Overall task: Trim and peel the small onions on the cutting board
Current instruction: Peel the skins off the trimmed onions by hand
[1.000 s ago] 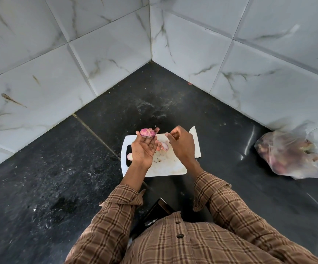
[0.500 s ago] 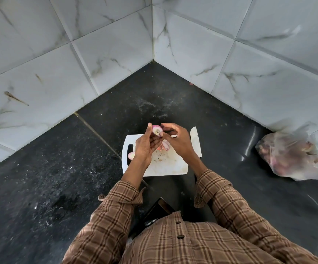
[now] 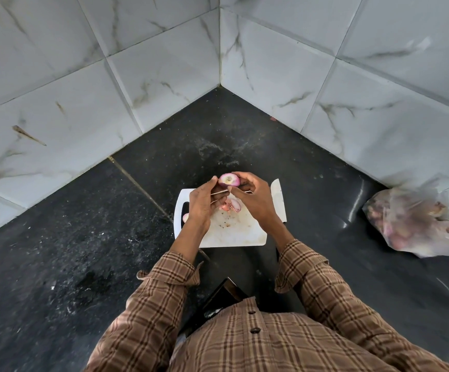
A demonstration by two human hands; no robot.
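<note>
Both hands up over the far edge of the cutting board [image 3: 234, 232], working one small onion [image 3: 229, 180] between them. Onion is held in the air, just above the board's far edge, cut face toward the camera: pale centre, pink-purple ring of skin round it.

Left hand [image 3: 204, 204]: grip is pinching the onion from the left, thumb tip on its left side, fingers curled under it. Right hand [image 3: 255, 198]: grip is pinching the onion's right side, thumb and forefinger on the skin edge, other fingers loosely curled below.

Board is white plastic, handle slot at its left end, lying on the black stone worktop [image 3: 83, 237] in the corner of two white marbled tile walls [image 3: 150, 63]. Board surface shows dark specks and stains. On it, between the two hands, pink onion peel scraps [image 3: 232, 205]; another small pinkish piece [image 3: 185, 217] sits by the handle slot, partly hidden by the left wrist. A flat white piece [image 3: 278, 200] pokes out from behind the right hand at the board's right end; cannot tell what it is.

Well apart on the right, against the wall: clear plastic bag [image 3: 416, 221] with more small onions inside, blurred.

Person wears a brown plaid shirt [image 3: 258, 342], buttoned. No brands, labels or writing readable anywhere.
</note>
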